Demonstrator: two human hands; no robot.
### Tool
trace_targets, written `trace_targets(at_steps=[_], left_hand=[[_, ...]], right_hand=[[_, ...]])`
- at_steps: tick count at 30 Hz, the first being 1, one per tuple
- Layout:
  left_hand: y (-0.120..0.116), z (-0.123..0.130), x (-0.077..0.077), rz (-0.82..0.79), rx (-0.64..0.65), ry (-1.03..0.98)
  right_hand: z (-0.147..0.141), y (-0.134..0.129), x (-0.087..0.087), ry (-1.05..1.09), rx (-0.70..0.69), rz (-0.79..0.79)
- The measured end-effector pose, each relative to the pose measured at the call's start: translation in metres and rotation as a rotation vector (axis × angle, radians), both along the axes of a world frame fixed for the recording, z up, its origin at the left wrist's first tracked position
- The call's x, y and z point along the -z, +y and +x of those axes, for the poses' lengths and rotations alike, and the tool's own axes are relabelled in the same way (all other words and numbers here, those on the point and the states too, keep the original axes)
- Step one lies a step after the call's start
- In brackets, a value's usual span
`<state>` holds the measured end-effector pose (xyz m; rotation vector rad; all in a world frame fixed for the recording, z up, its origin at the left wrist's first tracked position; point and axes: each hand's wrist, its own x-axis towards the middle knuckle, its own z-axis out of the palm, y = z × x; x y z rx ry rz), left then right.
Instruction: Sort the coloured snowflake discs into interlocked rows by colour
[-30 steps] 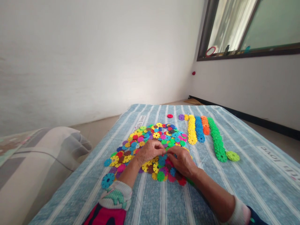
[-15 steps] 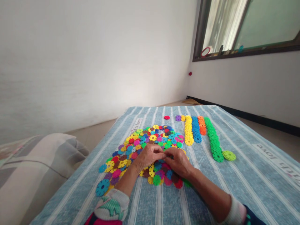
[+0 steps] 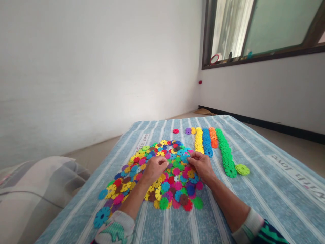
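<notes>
A pile of notched, flower-shaped plastic discs [image 3: 165,186] in many colours spreads over the striped cloth. Above its middle is my left hand [image 3: 154,168], thumb and index finger drawn together; whatever they hold, if anything, is too small to see. My right hand [image 3: 203,166] is at the pile's right side, its thumb and fingertips pinched close over the discs. What lies in that pinch cannot be made out. Beyond my right hand are overlapping rows of discs sorted by colour: a yellow row [image 3: 199,140], a blue row [image 3: 207,144], a short orange row [image 3: 213,137] and a long green row [image 3: 225,152].
One lime disc [image 3: 242,169] lies beside the green row's near end. A purple disc [image 3: 188,131], a small orange-yellow group [image 3: 193,130] and a red disc [image 3: 176,131] lie toward the far edge. Left of the cloth-covered surface [image 3: 264,193] is a draped, bulky item [image 3: 38,183].
My hands, together over the pile before, have moved apart. My right hand has gone right toward the pile's edge, my left slightly left. The view has turned a little to the right.
</notes>
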<state>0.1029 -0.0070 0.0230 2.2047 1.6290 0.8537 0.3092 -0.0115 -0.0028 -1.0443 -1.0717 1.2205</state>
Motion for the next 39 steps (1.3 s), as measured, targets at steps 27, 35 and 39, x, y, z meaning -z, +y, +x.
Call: trace_targets(at_steps=[27, 35, 39], left_hand=[[0.035, 0.038, -0.020, -0.024, -0.049, 0.495], [0.026, 0.045, -0.020, 0.033, -0.068, 0.129], [0.023, 0.057, -0.014, -0.054, 0.007, -0.082]], right_hand=[[0.009, 0.006, 0.003, 0.021, 0.077, -0.039], [0.008, 0.007, 0.008, 0.022, 0.002, -0.006], [0.009, 0.007, 0.010, 0.002, -0.036, 0.019]])
